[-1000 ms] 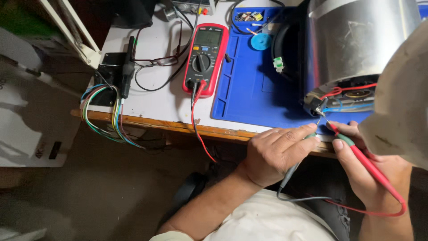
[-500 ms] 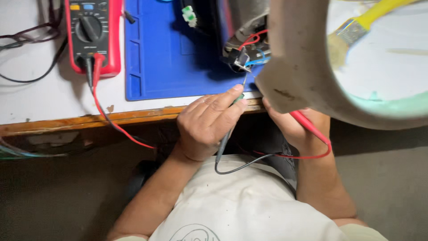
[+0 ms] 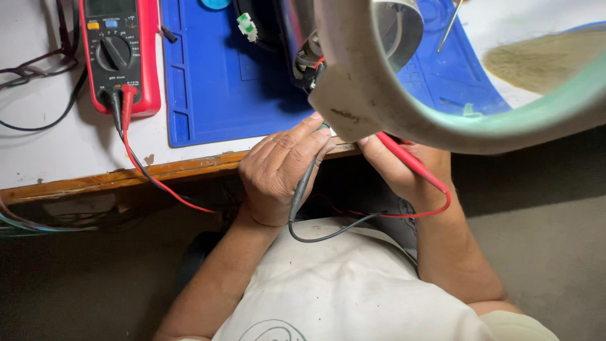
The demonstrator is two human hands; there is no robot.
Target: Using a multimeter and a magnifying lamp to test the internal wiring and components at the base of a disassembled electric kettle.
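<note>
I hold the black probe (image 3: 304, 184) in my left hand (image 3: 278, 170), fingers curled tight around its shaft, its tip pointing up toward the cluster of wires and the small connector (image 3: 310, 71) on the underside of the metal housing (image 3: 385, 31); the tip itself is hidden behind my fingertips and the pale curved rim (image 3: 379, 101) that crosses in front of it. My right hand (image 3: 410, 167) pinches the red probe (image 3: 407, 158) just right of the black one, closed firmly on it, and its tip also disappears under that rim, so I cannot tell what either tip touches. Both hands rest at the table edge (image 3: 126, 180), just below the blue work mat (image 3: 221, 95). The black lead (image 3: 328, 233) loops down from the black probe across my pale shirt (image 3: 341, 290), and the red lead (image 3: 404, 211) curls under my right wrist. Well left of the black probe, the red multimeter (image 3: 117, 53) lies on the white tabletop, its dial turned and two plugs seated at its bottom, with a red wire (image 3: 158, 183) and a black one trailing off the table edge. Above the black probe, on the mat, lies a small white and green plug (image 3: 247, 26). The large pale rim blocks most of the upper right.
</note>
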